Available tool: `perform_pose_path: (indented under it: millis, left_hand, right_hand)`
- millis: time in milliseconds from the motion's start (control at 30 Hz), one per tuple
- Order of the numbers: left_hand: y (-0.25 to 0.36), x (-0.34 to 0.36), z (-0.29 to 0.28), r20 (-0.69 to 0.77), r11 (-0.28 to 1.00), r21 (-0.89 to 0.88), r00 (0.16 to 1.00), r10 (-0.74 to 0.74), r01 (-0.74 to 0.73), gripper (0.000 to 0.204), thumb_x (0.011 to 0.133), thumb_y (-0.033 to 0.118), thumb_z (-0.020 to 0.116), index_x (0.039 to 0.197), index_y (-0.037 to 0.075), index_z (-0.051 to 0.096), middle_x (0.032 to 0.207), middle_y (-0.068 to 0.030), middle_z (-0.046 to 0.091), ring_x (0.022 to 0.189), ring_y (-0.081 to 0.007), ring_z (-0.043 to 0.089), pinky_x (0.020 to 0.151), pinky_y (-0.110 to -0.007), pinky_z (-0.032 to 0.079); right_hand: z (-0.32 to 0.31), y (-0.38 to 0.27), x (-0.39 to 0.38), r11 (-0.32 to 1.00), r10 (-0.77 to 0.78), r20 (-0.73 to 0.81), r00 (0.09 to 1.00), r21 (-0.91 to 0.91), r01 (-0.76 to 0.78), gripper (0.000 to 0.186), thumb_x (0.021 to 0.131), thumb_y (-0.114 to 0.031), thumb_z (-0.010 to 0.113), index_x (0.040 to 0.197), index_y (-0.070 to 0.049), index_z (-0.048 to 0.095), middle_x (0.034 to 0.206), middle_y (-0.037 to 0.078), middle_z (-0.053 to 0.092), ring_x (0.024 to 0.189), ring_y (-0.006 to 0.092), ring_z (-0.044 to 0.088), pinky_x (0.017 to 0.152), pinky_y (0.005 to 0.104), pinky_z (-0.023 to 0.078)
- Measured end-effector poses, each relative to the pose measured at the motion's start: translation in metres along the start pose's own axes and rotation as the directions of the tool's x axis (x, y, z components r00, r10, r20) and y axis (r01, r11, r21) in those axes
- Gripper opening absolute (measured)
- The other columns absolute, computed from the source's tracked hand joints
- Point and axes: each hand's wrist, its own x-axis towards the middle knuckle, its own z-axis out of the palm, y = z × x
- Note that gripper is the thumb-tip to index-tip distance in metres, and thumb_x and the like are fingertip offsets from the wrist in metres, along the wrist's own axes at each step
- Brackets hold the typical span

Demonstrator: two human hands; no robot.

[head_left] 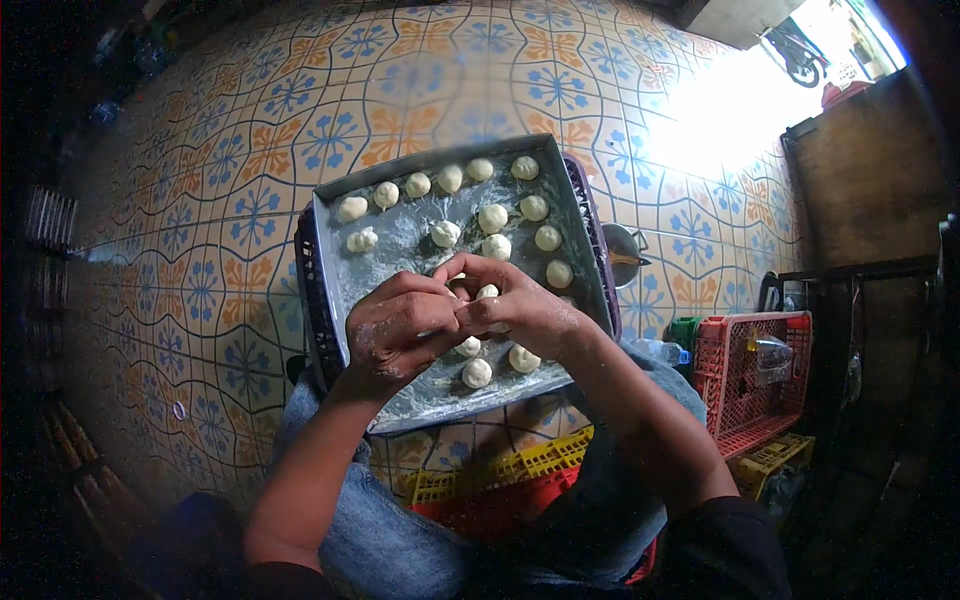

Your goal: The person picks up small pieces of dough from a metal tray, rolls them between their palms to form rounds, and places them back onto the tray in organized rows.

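Observation:
Over the middle of a floured grey metal tray [400, 400], my left hand [398, 325] and my right hand [530, 312] meet fingertip to fingertip. Both are closed, pinching a small piece of pale dough [487, 292] that the fingers mostly hide. Round dough balls stand on the tray: a row along the far side, including one ball [450, 178], and others down the right side, such as this ball [547, 238]. A rougher lump [362, 240] sits at the left. Close below my hands is another ball [477, 373].
A dark purple crate [308, 262] supports the tray. My knees in jeans [385, 520] flank it, with a yellow crate [520, 466] between them. At the right are a red crate [707, 375] and a round metal pan [622, 250]. Patterned tiles [250, 240] cover the floor.

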Motion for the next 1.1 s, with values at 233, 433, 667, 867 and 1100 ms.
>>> perform_pose_path:
  millis: [233, 433, 667, 867, 1100]
  left_hand:
    - [0.001, 0.001, -0.001, -0.015, 0.999, 0.03, 0.999, 0.041, -0.041, 0.024, 0.076, 0.005, 0.083, 0.091, 0.01, 0.065, 0.087, -0.0043, 0.069, 0.086, -0.0216, 0.07, 0.072, -0.034, 0.059]
    - [-0.001, -0.003, 0.001, -0.021, 0.998, 0.055, 1.0, 0.003, -0.002, 0.035, 0.073, 0.006, 0.088, 0.097, 0.012, 0.063, 0.09, -0.0053, 0.071, 0.088, -0.0244, 0.07, 0.075, -0.036, 0.058]
    - [-0.004, -0.002, 0.0, 0.015, 0.999, 0.049, 1.0, 0.02, -0.021, 0.036, 0.071, 0.007, 0.089, 0.096, 0.011, 0.064, 0.088, -0.0044, 0.07, 0.088, -0.023, 0.07, 0.075, -0.035, 0.058]
    - [-0.004, -0.001, -0.001, 0.023, 0.997, 0.079, 1.0, 0.018, -0.02, 0.037, 0.066, 0.01, 0.091, 0.092, 0.012, 0.065, 0.087, -0.0036, 0.07, 0.086, -0.0234, 0.07, 0.073, -0.035, 0.058]
    - [-0.002, -0.002, -0.003, 0.044, 0.996, 0.089, 0.999, 0.027, -0.031, 0.033, 0.069, 0.009, 0.089, 0.09, 0.011, 0.064, 0.085, -0.003, 0.07, 0.085, -0.0242, 0.069, 0.073, -0.036, 0.057]
  right_hand:
    - [0.001, 0.003, 0.003, 0.995, -0.006, 0.032, 0.999, 0.095, 0.003, 0.049, 0.078, -0.019, 0.07, 0.124, -0.007, 0.057, 0.089, -0.004, 0.056, 0.075, 0.0047, 0.051, 0.061, 0.0206, 0.037]
    - [-0.002, 0.004, 0.002, 0.995, -0.016, 0.067, 0.998, 0.098, 0.01, 0.041, 0.083, -0.02, 0.071, 0.12, -0.009, 0.061, 0.095, -0.004, 0.051, 0.084, 0.0059, 0.049, 0.072, 0.0212, 0.038]
    - [-0.007, 0.009, 0.003, 1.0, -0.002, 0.046, 0.999, 0.03, 0.0, 0.041, 0.083, -0.021, 0.071, 0.121, -0.009, 0.06, 0.095, -0.004, 0.054, 0.084, 0.0058, 0.05, 0.071, 0.0209, 0.038]
    - [-0.01, 0.017, 0.007, 1.0, -0.02, 0.041, 0.999, 0.024, 0.019, 0.042, 0.081, -0.022, 0.071, 0.119, -0.009, 0.061, 0.092, -0.005, 0.051, 0.081, 0.0053, 0.048, 0.069, 0.021, 0.038]
    - [-0.008, 0.017, 0.006, 1.0, -0.003, 0.036, 0.999, 0.017, 0.003, 0.042, 0.081, -0.023, 0.071, 0.12, -0.01, 0.06, 0.092, -0.005, 0.051, 0.08, 0.0051, 0.049, 0.067, 0.021, 0.037]
